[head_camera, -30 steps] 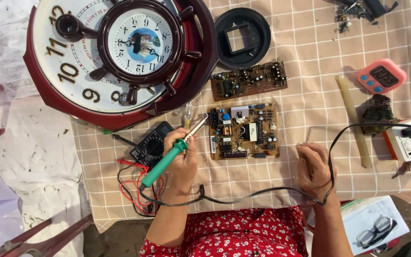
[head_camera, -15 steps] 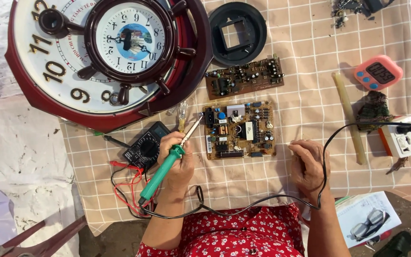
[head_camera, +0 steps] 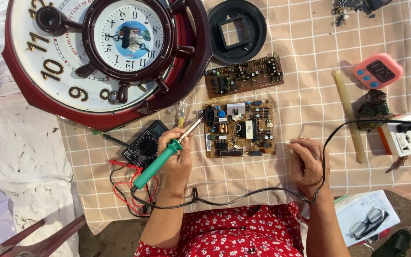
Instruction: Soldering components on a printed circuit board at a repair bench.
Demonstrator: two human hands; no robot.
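The left hand grips a green-handled soldering iron, its tip at the left edge of the near circuit board. The right hand, loosely curled, rests just right of that board, the black cord looping near it. A large wall clock, a multimeter and a second board crowd the far and left sides.

Pink rounded timer with dark screen, far right; perhaps white board label.

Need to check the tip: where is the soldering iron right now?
In the head view, the green-handled soldering iron is in the left hand, tip at the near circuit board's left edge, beside the multimeter.
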